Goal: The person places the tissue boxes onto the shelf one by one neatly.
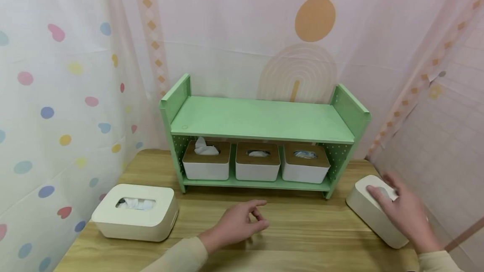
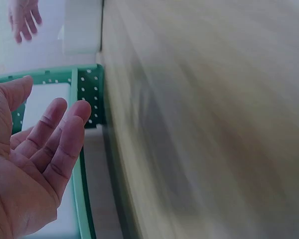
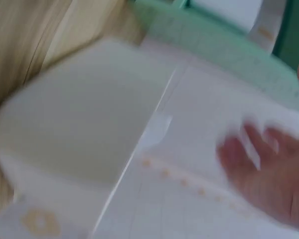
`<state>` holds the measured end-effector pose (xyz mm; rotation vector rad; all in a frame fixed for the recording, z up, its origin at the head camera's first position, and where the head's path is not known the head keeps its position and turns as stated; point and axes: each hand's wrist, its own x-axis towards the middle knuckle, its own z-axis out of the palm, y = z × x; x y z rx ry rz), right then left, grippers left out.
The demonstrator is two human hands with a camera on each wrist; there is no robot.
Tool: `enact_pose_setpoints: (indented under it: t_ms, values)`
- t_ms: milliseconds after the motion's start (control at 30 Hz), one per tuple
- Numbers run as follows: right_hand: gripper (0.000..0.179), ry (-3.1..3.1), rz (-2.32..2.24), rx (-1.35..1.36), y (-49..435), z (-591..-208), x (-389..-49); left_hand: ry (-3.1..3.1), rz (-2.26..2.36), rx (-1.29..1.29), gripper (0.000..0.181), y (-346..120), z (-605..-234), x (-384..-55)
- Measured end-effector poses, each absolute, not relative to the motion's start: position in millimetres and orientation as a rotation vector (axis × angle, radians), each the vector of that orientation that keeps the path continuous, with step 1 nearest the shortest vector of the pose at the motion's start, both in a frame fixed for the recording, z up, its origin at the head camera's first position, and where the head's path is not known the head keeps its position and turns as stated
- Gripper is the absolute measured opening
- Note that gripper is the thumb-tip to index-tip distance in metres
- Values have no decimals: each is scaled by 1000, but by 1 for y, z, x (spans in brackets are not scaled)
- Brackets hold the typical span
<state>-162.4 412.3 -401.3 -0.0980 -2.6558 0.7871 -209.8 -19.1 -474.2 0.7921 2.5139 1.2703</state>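
On the table [image 1: 302, 232], the box [image 1: 372, 213] at right slants, its long axis running far-left to near-right. The right hand [image 1: 404, 211], loosely spread, is over it (touch unclear); the left hand [image 1: 238, 223], empty, loosely curved, lies well left.

Head and both wrist views checked: you had no text, label, brand, number or sign that could be read anywhere.
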Motion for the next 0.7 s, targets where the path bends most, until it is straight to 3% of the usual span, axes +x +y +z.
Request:
enact_pose_setpoints:
  t_ms: [133, 267, 533, 700]
  values:
    - [100, -2722, 640, -465, 444, -406, -165, 2540, 1270, 751, 54, -47, -480, -203]
    - [102, -2816, 618, -642, 463, -416, -162, 2553, 1293, 716, 49, -65, -484, -200]
    - [89, -2920, 553, -531, 465, -432, -165, 2534, 1371, 650, 46, -81, -488, -201]
    - [97, -2953, 579, -654, 458, -437, -171, 2523, 1360, 630, 44, -83, -493, -201]
